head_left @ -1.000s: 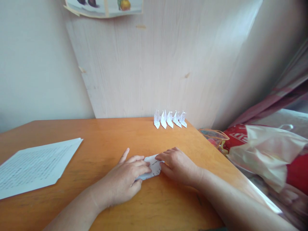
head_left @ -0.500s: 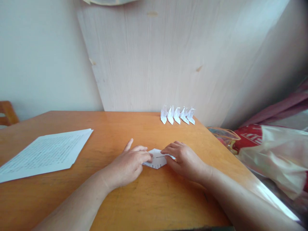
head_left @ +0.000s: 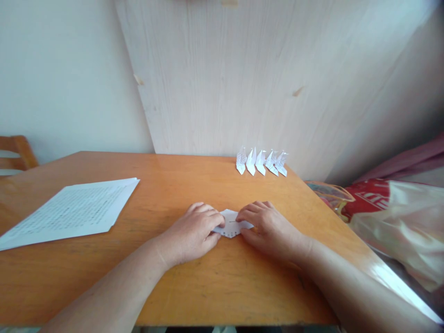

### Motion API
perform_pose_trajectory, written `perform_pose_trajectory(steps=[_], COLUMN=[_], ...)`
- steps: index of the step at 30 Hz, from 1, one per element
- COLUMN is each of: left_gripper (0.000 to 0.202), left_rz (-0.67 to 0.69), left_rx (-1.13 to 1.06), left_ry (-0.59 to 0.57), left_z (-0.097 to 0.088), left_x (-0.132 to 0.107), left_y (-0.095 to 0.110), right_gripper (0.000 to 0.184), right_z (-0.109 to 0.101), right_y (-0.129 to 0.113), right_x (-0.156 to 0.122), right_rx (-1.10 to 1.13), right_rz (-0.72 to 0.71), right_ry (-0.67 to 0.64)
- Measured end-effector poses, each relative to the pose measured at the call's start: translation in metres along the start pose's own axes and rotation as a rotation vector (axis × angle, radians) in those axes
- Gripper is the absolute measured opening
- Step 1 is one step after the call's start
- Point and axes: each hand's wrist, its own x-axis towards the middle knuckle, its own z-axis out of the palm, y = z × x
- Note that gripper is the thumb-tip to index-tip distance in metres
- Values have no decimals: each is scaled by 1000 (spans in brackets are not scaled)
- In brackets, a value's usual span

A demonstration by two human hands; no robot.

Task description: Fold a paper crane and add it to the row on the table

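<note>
A small piece of folded paper [head_left: 231, 225], white with printed marks along its near edge, lies on the wooden table between my hands. My left hand [head_left: 197, 230] grips its left corner, fingers on top and thumb at the near side. At the right corner, my right hand [head_left: 265, 229] pinches the paper between thumb and fingers. The fingertips cover both side corners. A crease or slit runs across the middle of the paper.
Several folded paper figures [head_left: 261, 163] stand in a row at the table's far right. A stack of printed sheets [head_left: 74, 208] lies on the left. Beyond the right edge are a red and white bag [head_left: 395, 217] and cloth. A wooden chair [head_left: 21, 152] stands far left.
My left thumb, raised before, has come down to the paper's near left side, and the left fingers have curled around that corner. My right hand keeps its hold. The camera view has shifted slightly.
</note>
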Motion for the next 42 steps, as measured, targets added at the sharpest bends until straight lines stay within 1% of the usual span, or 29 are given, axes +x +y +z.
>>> perform_pose_trajectory(steps=[3,6,11,16,20,24,31,39,42], left_gripper=[15,14,12,15,13,11,3,17,19], left_rz=[-2,-5,-14,-23,-35,-41,-68,-77,-91], left_rx=[10,17,8,12,21,19,42,32,11], left_ry=[5,-5,-3,-6,6,10,28,21,16], left_z=[1,2,1,2,3,2,6,11,12], left_x=[0,1,1,1,0,1,5,6,7], left_y=[-1,-1,0,-1,-2,0,3,0,-1], right_gripper=[20,20,10,10,13,14,19,21,21], right_z=[-1,1,7,8,6,7,9,16,18], right_y=[-1,-1,1,2,2,3,3,5,6], right_x=[0,0,3,4,5,5,5,6,7], right_rx=[66,111,120,113,95,78,110,129,134], right_rz=[-62,-107,-98,-87,-112,-127,-96,1,24], right_ry=[7,-9,-33,-34,-52,-40,-51,-63,-59])
